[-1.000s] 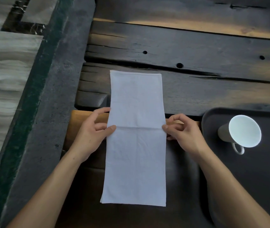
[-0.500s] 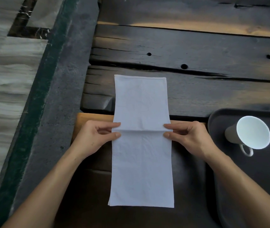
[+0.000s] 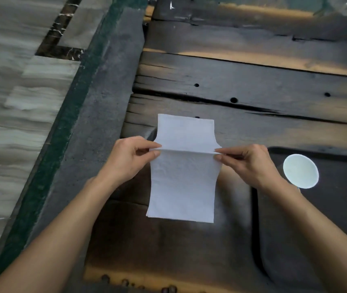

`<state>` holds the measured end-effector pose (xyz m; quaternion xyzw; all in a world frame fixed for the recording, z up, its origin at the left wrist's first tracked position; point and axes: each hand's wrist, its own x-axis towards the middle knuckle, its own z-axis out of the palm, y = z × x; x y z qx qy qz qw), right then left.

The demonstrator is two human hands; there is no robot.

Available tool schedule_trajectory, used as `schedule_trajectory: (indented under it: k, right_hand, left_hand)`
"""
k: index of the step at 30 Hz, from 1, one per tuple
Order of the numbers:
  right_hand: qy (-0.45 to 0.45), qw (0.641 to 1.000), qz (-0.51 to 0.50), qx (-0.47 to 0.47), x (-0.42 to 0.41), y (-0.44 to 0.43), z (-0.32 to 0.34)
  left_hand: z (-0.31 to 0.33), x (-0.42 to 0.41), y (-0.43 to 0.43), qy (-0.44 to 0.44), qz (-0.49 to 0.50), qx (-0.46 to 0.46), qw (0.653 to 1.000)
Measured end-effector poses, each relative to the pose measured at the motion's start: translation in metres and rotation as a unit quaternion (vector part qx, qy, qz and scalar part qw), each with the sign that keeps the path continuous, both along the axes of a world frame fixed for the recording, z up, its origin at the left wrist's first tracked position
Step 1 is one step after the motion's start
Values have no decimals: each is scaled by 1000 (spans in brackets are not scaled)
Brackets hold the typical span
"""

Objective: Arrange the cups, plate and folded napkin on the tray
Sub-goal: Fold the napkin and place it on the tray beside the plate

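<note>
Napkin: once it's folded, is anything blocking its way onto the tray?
Mostly clear. The napkin, pinched by both hands, lies left of the tray. A white cup occupies the tray's far left corner; the near part looks bare.

Two bare forearms reach in from the near edge, one from the lower left and one from the lower right, each narrowing to the wrist. No sleeve shows on either arm up to where the picture cuts them off. The left hand (image 3: 126,159) wears no ring, watch, band or glove that I can see, and the right hand (image 3: 250,163) is just as plain. The fingers are slender, with short nails showing no polish; one nail catches the light at the left thumb's tip and another at a right fingertip. Knuckles and tendons stand out faintly along the backs of both hands.
</note>
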<state>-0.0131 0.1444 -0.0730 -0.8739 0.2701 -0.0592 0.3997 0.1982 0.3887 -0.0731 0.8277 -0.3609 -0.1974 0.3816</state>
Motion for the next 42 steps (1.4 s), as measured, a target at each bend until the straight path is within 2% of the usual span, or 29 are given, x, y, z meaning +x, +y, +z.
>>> schedule_trajectory:
  k: [4, 8, 13, 17, 20, 23, 30, 33, 37, 39, 42]
  right_hand:
    - [-13, 1000, -6, 15, 7, -8, 46]
    - [-25, 999, 8, -39, 12, -15, 91]
    - [-25, 998, 27, -47, 13, -22, 133]
    - [-19, 998, 61, 9, 9, -30, 156]
    - [-3, 996, 82, 36, 10, -38, 163]
    - [15, 994, 96, 53, 17, -43, 163]
    - [82, 987, 104, 93, -1, -32, 155]
    - [110, 976, 149, 117, -28, -14, 150]
    - [143, 963, 173, 148, -49, 8, 142]
    - [151, 961, 168, 158, -46, 9, 133]
    - [159, 968, 141, 130, -30, 1, 111]
  left_hand:
    - [44, 3, -9, -25, 3, -26, 999]
    - [84, 5, -17, -58, 1, -50, 997]
    - [121, 4, -20, -61, -12, -61, 996]
    - [137, 11, -20, -1, -49, -46, 998]
    - [141, 19, -23, 70, -55, -66, 994]
    - [142, 25, -29, 106, -57, -70, 990]
    - [146, 9, -17, 166, -100, -1, 981]
    - [142, -7, 10, 215, -176, 39, 960]
    - [129, -14, 34, 328, -232, 91, 911]
    - [117, -8, 31, 338, -236, 98, 906]
    - [87, 3, 12, 302, -203, 97, 926]
